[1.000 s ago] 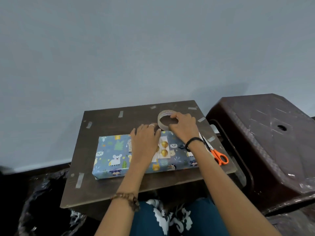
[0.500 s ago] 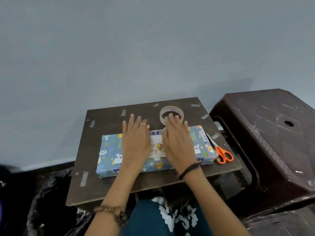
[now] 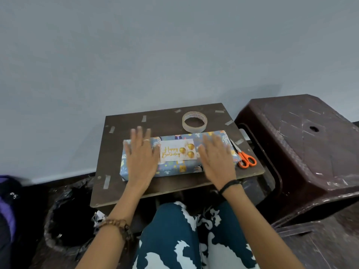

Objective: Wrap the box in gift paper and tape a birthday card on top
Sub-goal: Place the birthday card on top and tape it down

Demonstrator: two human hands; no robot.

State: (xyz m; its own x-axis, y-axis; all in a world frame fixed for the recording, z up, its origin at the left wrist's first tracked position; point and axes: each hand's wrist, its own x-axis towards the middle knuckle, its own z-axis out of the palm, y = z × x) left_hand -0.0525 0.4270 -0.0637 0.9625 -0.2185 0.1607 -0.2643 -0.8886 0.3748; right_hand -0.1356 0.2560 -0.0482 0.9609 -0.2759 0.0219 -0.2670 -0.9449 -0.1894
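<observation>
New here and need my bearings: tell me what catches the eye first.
The wrapped box in blue patterned paper lies mid-table, with a Happy Birthday card on its top. The left hand and right hand lie open and flat on the box at either side of the card. Behind the box sits a tape roll; orange-handled scissors lie at its right end.

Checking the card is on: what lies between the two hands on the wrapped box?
In the head view, the birthday card lies on the box between the left hand and right hand.
</observation>
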